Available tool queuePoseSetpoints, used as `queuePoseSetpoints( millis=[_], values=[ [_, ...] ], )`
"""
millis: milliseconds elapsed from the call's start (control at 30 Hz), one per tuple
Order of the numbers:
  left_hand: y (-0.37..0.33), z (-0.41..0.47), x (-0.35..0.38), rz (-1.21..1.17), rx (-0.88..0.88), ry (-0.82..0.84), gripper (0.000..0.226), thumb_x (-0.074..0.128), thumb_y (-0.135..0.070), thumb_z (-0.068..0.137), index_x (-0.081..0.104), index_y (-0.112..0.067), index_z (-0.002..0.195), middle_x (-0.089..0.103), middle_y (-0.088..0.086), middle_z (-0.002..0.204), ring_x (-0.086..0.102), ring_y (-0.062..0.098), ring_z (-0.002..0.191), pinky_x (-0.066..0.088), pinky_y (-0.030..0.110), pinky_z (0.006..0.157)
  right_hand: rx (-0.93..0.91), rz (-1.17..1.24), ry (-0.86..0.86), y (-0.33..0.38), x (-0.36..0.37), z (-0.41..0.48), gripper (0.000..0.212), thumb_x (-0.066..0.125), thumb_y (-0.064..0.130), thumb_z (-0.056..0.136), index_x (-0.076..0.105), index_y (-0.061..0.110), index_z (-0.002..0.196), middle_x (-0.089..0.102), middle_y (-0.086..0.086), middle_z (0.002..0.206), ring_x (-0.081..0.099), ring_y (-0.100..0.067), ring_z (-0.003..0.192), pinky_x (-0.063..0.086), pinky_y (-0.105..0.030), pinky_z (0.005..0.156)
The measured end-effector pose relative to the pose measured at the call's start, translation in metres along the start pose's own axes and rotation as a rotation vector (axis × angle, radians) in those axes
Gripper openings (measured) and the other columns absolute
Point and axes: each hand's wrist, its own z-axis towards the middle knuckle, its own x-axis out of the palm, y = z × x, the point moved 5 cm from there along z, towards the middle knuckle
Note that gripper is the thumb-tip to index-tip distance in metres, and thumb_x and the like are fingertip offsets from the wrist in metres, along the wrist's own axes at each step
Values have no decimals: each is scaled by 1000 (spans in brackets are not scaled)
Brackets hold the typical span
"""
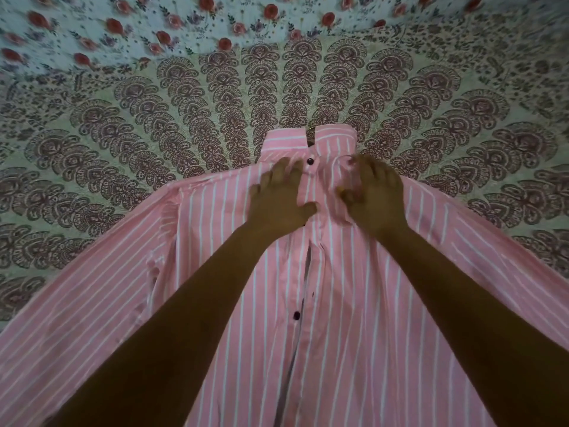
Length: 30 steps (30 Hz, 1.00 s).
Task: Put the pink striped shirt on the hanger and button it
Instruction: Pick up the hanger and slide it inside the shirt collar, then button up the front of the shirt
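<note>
The pink shirt with white stripes (215, 272) lies front up on the bed, collar away from me, sleeves spread to both sides. A dark button (310, 161) shows near the collar and another (297, 314) lower on the placket. A dark bit of the hanger (311, 128) peeks out at the collar opening; the rest is hidden inside the shirt. My left hand (277, 198) rests flat on the left chest beside the placket, fingers spread. My right hand (374, 198) has its fingers curled into bunched fabric on the right chest.
The shirt lies on a bedspread (154, 118) printed with dark paisley fans. A second cloth with red roses (123, 26) covers the far part of the bed.
</note>
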Motion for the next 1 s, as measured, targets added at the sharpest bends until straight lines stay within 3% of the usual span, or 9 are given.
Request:
queuePoseSetpoints(
  millis=[100, 167, 300, 367, 467, 600, 767, 1000],
  values=[
    [-2, 6, -3, -7, -32, 21, 64, 48, -41, 90, 18, -31, 146, 6, -4, 157, 10, 23, 143, 11, 43, 112, -78, 5, 33, 25, -1, -24, 83, 23, 53, 73, 28, 7, 142, 29, -18, 149, 24, -34, 139, 18, -45, 113],
    [-3, 2, -5, -103, -32, 55, 53, 42, -39, 91, 28, -34, 143, 13, -5, 157, 13, 19, 143, 10, 40, 114, -149, 22, 33, 45, -1, -48, 79, 24, 51, 77, 30, 6, 141, 30, -18, 149, 25, -35, 139, 17, -47, 114],
    [7, -44, -1, -164, 62, 68, 71, 29, -53, 70, 49, -27, 132, 38, 1, 147, 32, 17, 138, 23, 43, 114, -206, 4, 42, 68, 12, -112, 62, 33, 40, 82, 44, 6, 134, 43, -18, 141, 41, -35, 131, 27, -50, 108],
    [15, -77, 9, -116, 139, -2, 71, 31, -54, 71, 47, -27, 134, 39, 3, 147, 33, 21, 137, 22, 45, 113, -171, -17, 42, 70, 17, -148, 59, 34, 39, 83, 46, 8, 133, 45, -16, 140, 43, -33, 130, 30, -51, 106],
    [30, -135, 34, -54, 85, 33, 64, 38, -46, 76, 42, -28, 137, 27, 4, 152, 22, 22, 141, 16, 42, 111, -101, -25, 112, 64, 28, -211, 56, 34, 39, 86, 44, 11, 134, 46, -13, 140, 44, -30, 130, 25, -48, 106],
    [41, -227, 75, -60, 106, 100, 56, 41, -47, 78, 53, -25, 128, 42, 12, 144, 40, 31, 133, 34, 52, 105, -77, -29, 217, 70, 38, -299, 54, 34, 39, 88, 44, 13, 134, 45, -12, 142, 42, -29, 131, 34, -48, 108],
    [44, -334, 104, 21, 149, 67, 46, 46, -32, 85, 44, -32, 132, 39, 8, 146, 37, 28, 135, 31, 45, 107, -73, 42, 306, 89, 35, -386, 54, 37, 41, 90, 37, 17, 138, 38, -16, 145, 35, -32, 135, 29, -50, 111],
    [46, -457, 120, -3, 136, 163, 38, 39, -30, 86, 56, -30, 120, 43, 9, 143, 41, 32, 131, 37, 50, 104, -131, -131, 547, 109, 31, -508, 82, 44, 65, 73, 37, 16, 138, 36, -20, 145, 28, -34, 137, 30, -54, 108]
  ],
)
